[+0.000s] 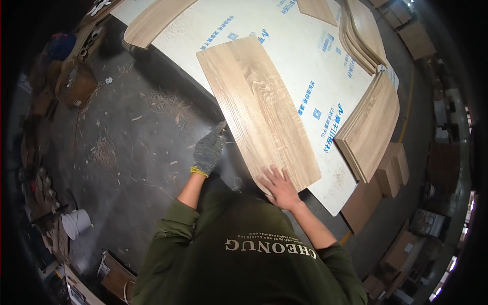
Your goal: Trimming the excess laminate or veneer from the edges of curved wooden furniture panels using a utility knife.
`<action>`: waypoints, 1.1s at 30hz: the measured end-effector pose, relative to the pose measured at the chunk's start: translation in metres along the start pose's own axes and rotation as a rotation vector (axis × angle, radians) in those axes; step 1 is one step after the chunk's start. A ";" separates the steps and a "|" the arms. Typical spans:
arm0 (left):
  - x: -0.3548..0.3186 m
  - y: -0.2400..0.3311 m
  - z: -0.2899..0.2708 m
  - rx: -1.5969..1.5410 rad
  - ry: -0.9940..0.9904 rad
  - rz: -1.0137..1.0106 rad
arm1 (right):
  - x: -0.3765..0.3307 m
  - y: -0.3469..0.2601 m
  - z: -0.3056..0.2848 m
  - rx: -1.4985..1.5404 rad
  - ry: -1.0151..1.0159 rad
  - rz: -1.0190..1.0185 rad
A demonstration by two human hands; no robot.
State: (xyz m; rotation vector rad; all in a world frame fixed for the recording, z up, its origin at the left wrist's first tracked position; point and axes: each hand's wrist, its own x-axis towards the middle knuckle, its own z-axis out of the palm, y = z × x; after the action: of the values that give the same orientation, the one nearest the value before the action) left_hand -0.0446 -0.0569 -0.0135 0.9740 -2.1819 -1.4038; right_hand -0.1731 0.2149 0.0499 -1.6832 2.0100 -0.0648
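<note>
A wood-grain board (262, 112) with one curved long side lies in front of me on a white printed sheet (325, 96), its near left part jutting past the sheet. My right hand (279, 188) is bare and rests on the board's near end, fingers spread. My left hand (208, 152) wears a dark grey knitted glove with a yellow cuff. It is closed beside the board's left edge; a small light tip shows at its fingers, but what it holds is too small to make out.
Curved boards lie in a stack (368, 122) at the right, with another stack (361, 35) beyond. Another board (157, 20) lies far left. Shavings (170, 104) litter the floor near a white bucket (76, 223). Wooden blocks (391, 173) stand right of the sheet.
</note>
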 end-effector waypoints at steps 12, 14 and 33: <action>0.011 0.010 0.043 0.255 0.330 0.231 | -0.042 0.103 0.016 -0.168 0.278 0.127; -0.014 0.004 0.060 0.434 0.412 0.307 | -0.035 0.102 0.017 -0.171 0.299 0.105; -0.087 0.060 0.077 0.625 0.032 0.136 | -0.042 0.052 0.060 -0.066 0.333 0.168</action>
State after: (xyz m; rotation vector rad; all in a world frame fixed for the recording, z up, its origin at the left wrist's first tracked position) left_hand -0.0536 0.0711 0.0116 0.9988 -2.6615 -0.6372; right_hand -0.1919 0.2832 -0.0060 -1.6210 2.4153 -0.2364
